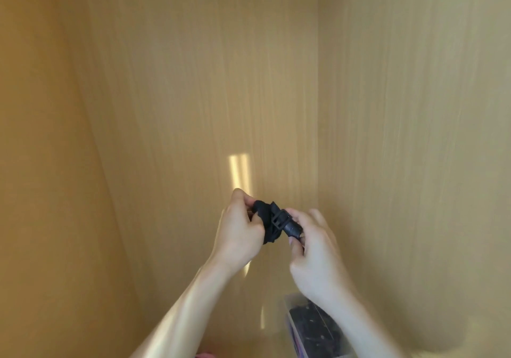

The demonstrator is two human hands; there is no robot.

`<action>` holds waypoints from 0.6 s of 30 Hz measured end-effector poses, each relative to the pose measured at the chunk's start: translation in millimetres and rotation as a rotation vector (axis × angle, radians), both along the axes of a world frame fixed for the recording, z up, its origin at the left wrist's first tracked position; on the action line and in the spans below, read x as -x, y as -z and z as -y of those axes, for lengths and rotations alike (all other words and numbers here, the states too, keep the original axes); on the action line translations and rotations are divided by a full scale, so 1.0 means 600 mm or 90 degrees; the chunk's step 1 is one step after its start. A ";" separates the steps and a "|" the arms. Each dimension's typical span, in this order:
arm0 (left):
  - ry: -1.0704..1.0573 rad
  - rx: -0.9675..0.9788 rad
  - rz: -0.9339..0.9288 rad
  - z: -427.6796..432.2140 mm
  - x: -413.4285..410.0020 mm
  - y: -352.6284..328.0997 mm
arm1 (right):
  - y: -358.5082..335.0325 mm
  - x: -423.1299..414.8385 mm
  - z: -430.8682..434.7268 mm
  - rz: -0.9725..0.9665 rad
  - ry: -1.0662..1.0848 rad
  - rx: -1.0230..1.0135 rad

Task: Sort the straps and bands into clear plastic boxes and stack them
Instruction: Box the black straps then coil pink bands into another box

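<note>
Up front, both hands hold black strap (272, 220) in air before wooden panels: left hand (240, 231) fingers curled round bunched end, right hand (315, 249) fingers pinching buckle end. Clear plastic box (309, 327) below right wrist, dark straps inside.

You are looking into a space lined with light wooden panels (276, 81), their grain running in fine vertical streaks. A side panel on the left (41, 164) reads a deeper orange-brown, while the panel on the right (414, 108) looks paler and greyer. A vertical seam (318, 108) marks where two panels meet. A bright patch of reflected light (240, 172) sits on the glossy wood near the centre.
</note>
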State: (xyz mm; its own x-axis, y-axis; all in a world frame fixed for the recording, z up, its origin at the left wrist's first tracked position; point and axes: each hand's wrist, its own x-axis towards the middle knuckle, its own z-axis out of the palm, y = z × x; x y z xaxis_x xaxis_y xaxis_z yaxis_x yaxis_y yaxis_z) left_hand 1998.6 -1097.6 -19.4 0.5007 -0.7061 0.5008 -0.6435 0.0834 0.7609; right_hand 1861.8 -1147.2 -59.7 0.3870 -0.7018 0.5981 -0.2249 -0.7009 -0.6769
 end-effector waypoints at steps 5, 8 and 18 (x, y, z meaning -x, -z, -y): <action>-0.064 0.107 -0.046 0.006 0.027 0.015 | 0.026 -0.027 0.005 0.108 0.124 0.029; -0.058 0.142 -0.176 0.012 0.044 0.025 | 0.036 -0.026 0.016 0.201 0.139 0.039; 0.169 0.163 -0.834 0.023 0.085 0.048 | 0.031 -0.049 -0.008 0.514 -0.108 -0.268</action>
